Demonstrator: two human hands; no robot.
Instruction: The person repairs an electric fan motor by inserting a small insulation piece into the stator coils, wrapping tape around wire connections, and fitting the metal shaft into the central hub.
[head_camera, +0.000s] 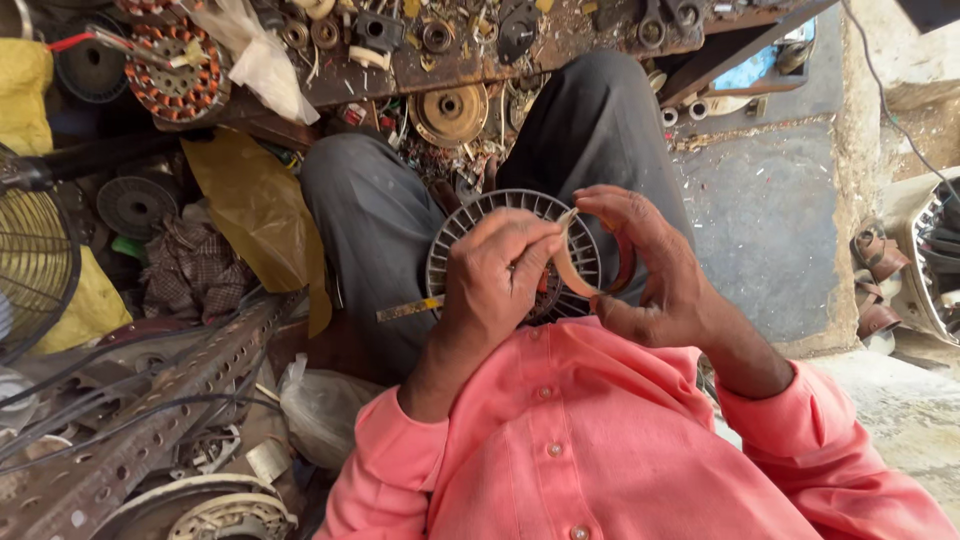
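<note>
On the person's lap, between the two grey-trousered knees (380, 210), sits a round grey finned motor part (470, 225), its face turned up toward the camera and its ring of thin radial ribs showing along the upper and left rim. Both hands meet directly over its centre. A pale, cream-coloured strip (572, 265) curves in a loop above the right half of the disc; its long axis runs in an arc from the top, near the disc's upper rim, down toward the lower right. The left hand (495, 275) lies to the left of that strip, fingers curled tight and pinching its upper end together with a thin yellowish tool (410, 309) whose shaft juts out to the left, roughly level. The right hand (650, 270) comes in from the right, thumb and fingers bent round the outside of the loop, closed on the strip's lower run. Of the two, the left hand sits nearer the disc's middle, while the right covers its right edge. Reddish windings show faintly in the gap between the hands. Beyond the knees lies a cluttered workbench (450, 65) with bearings, a copper-wound stator (175, 70) and a brass-coloured disc (450, 112); a wire fan guard (35, 260) stands at far left
</note>
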